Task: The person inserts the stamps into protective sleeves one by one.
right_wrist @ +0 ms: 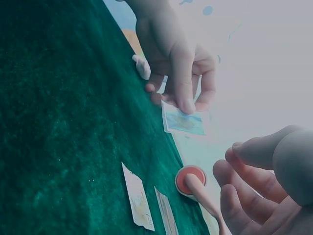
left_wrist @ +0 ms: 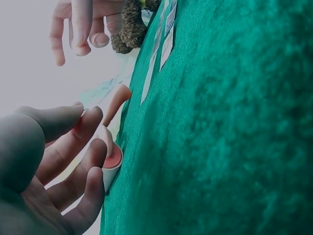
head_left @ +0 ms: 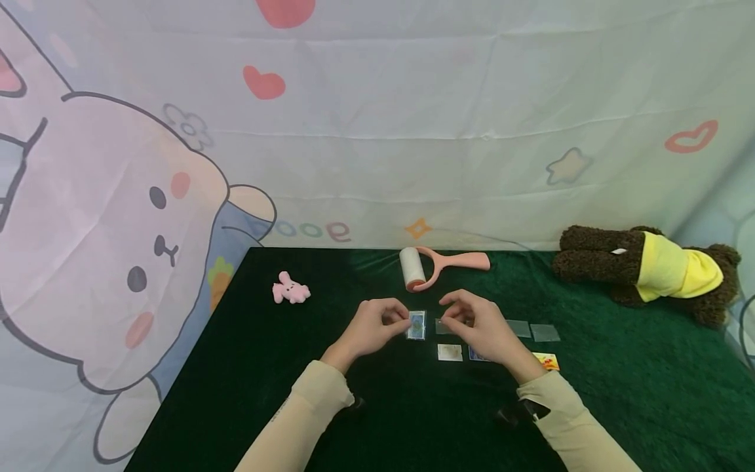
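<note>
Between thumb and fingers, my left hand (head_left: 373,324) pinches a small card (head_left: 417,326) with a blue picture and a pale border. In the right wrist view the card (right_wrist: 185,121) stands up from the thumb tip, raised over the cloth. My right hand (head_left: 479,328) hovers just right of it, fingers bent loosely, with nothing visible between thumb and forefinger. Under and beside that hand lie clear flat sleeves (head_left: 519,328) in a row. Nearer me is a row of cards: a pale one (head_left: 450,353), a blue one (head_left: 476,354) partly hidden by the right hand, and a yellow-red one (head_left: 546,360).
A pink-handled lint roller (head_left: 466,261) lies at the table's back edge. Far left sits a small pink plush toy (head_left: 291,288). A brown teddy bear (head_left: 610,262) in yellow lies at the back right. Dark green cloth (head_left: 236,406) covers the table, before a printed curtain (head_left: 413,98).
</note>
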The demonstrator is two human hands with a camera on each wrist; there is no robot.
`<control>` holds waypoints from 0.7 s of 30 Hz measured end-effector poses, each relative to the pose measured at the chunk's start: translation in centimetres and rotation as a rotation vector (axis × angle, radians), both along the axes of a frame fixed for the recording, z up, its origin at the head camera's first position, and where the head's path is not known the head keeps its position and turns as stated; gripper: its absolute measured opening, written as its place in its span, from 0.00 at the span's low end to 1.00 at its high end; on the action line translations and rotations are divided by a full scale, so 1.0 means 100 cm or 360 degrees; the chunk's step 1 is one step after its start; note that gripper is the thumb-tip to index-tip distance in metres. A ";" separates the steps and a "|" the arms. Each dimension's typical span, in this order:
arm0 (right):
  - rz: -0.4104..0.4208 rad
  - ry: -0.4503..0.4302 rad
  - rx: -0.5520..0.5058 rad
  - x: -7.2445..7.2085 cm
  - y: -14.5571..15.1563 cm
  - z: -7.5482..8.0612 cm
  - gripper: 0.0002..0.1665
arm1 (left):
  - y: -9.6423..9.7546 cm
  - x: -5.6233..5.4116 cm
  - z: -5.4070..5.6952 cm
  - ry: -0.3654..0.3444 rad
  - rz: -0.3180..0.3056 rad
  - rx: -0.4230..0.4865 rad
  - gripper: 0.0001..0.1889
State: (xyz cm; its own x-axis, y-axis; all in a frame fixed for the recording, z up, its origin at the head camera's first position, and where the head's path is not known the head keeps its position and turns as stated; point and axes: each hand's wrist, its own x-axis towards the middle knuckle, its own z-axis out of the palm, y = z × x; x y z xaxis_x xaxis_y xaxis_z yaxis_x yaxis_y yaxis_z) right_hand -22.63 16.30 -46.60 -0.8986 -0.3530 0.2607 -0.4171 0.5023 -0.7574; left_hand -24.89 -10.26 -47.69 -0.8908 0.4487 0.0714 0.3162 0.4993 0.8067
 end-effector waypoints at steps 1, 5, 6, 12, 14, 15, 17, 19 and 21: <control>-0.0001 -0.0001 0.0001 0.000 0.001 0.000 0.15 | 0.000 0.000 0.000 -0.0011 0.0001 -0.0002 0.04; 0.0000 0.0000 -0.0002 0.000 0.003 0.000 0.15 | -0.001 -0.002 -0.001 -0.0053 0.0019 -0.0032 0.05; 0.0003 -0.0003 -0.0003 0.000 0.004 0.000 0.15 | -0.001 -0.003 -0.001 -0.0067 0.0027 -0.0047 0.05; 0.0007 -0.0028 0.0014 0.002 0.007 0.002 0.15 | -0.001 -0.005 -0.003 -0.0173 0.0044 -0.0139 0.04; 0.0004 -0.0055 0.0027 0.003 0.008 0.003 0.15 | 0.000 -0.005 -0.003 -0.0207 0.0037 -0.0153 0.04; 0.0005 -0.0071 0.0032 0.003 0.008 0.003 0.15 | 0.000 -0.005 -0.003 -0.0217 0.0034 -0.0155 0.04; 0.0009 -0.0107 0.0041 0.004 0.008 0.004 0.15 | 0.001 -0.004 -0.003 -0.0242 0.0034 -0.0161 0.04; 0.0019 -0.0133 0.0049 0.005 0.009 0.004 0.16 | 0.001 -0.004 -0.003 -0.0257 0.0045 -0.0175 0.04; 0.0028 -0.0140 0.0055 0.005 0.009 0.004 0.16 | 0.001 -0.004 -0.004 -0.0255 0.0063 -0.0202 0.04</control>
State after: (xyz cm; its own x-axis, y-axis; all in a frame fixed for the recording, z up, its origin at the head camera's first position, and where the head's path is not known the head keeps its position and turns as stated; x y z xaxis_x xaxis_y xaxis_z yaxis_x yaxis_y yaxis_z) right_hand -22.13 17.16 -46.16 -0.9111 -0.3763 0.1684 -0.3586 0.5220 -0.7739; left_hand -25.26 -10.13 -48.13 -0.9034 0.4094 -0.1275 0.1669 0.6095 0.7750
